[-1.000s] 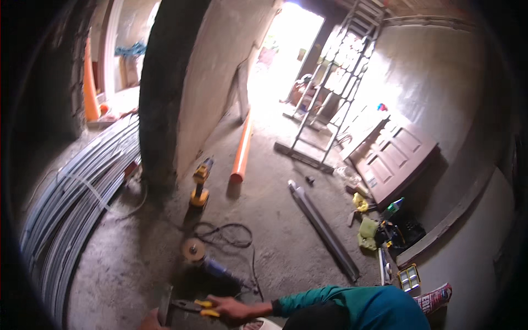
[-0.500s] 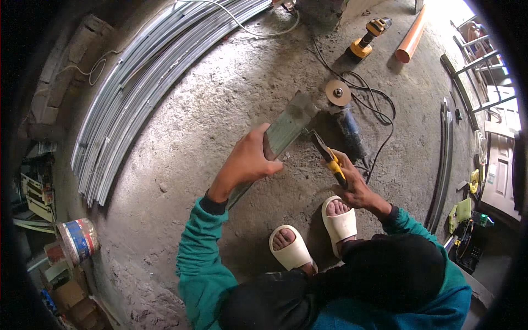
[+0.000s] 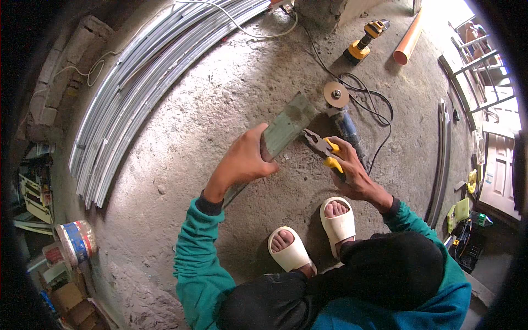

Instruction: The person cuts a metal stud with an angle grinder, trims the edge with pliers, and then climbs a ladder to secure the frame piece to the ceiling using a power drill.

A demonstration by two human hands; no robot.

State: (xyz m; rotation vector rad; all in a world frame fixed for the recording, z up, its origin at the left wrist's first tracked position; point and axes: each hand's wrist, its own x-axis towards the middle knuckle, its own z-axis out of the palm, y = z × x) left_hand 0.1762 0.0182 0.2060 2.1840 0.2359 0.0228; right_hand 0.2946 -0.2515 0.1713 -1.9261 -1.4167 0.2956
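Note:
My left hand (image 3: 242,157) is wrapped around a long, flat-faced greenish-grey metal bar (image 3: 289,124), held tilted with its far end toward the upper right. Its lower part passes beneath my hand. In my right hand (image 3: 355,173) are pliers (image 3: 319,144) with yellow-and-black handles spread apart. The pliers' jaws point at the right edge of the bar, close to it; whether they touch it I cannot tell. Just beyond the pliers, an angle grinder (image 3: 346,126) with a tan disc lies on the floor.
A yellow-and-black cordless drill (image 3: 360,47) stands beyond the grinder, near an orange pipe (image 3: 408,44). The grinder's black cord (image 3: 379,113) loops on the right. Long metal profiles (image 3: 132,93) lie at left, above a paint bucket (image 3: 78,242). My feet in cream slides (image 3: 338,224) are close below.
The pliers' handles have spread and the jaws have opened, now turned toward the bar's edge. My left hand keeps its hold on the bar, nearly still.

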